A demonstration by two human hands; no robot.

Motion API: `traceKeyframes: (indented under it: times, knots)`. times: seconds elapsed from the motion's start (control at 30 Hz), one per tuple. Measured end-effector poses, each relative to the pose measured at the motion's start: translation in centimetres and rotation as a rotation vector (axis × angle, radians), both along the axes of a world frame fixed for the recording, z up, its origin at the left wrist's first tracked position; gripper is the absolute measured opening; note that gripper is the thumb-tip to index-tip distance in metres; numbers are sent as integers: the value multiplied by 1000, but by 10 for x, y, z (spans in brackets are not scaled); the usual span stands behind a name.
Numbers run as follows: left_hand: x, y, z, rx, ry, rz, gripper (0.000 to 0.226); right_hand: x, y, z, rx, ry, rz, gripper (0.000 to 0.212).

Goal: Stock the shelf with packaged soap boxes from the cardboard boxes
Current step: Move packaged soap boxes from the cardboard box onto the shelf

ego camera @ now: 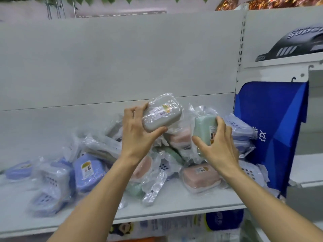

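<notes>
Both hands loaded. Left hand [138, 130] grips a grey soap box [161, 113], fingers over the far edge, thumb under the near edge, box lifted above the pile and tilted. Right hand [218, 142] holds a green soap box [205, 130] on its end, thumb on its left side, fingers wrapped over the right; it sits at or just above the top of the pile, can't tell if it's clear.

Pile of bagged soap boxes [157, 163] is heaped loose on the white shelf [174, 209], mostly centre to right, with purple ones [85, 172] spread out to the left. Blue bag [272, 128] hangs at the right end, just beside the pile. No cardboard boxes in view.

My read: step is placing these two. Advice:
- Wrap is slick and loose, so grip the hard box, not the film.
- Set them flat, label out, not on top of the heap; it looks ready to slide.
- Open shelf space is far left and behind the pile. Use that.
- Keep clear of the front edge, several bags already sit near it.
</notes>
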State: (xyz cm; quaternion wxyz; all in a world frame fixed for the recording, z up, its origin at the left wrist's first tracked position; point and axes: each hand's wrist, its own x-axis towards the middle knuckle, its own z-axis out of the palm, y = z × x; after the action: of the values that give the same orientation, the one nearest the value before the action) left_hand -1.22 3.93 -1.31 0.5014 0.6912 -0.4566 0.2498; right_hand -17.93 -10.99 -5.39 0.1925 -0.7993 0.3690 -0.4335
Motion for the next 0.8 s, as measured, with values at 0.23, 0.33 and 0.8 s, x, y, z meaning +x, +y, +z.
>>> traceKeyframes:
  times: [0.23, 0.33, 0.8]
  knots:
    - [-32, 146, -53, -180, 171, 155, 85, 5, 115, -11, -87, -25, 201, 98]
    - [-29, 224, -73, -164, 214, 215, 86, 23, 190, -18, -92, 9, 299, 102]
    - [-2, 639, -126, 169, 313, 625, 89, 108, 564, -85, -34, 115, 606, 95]
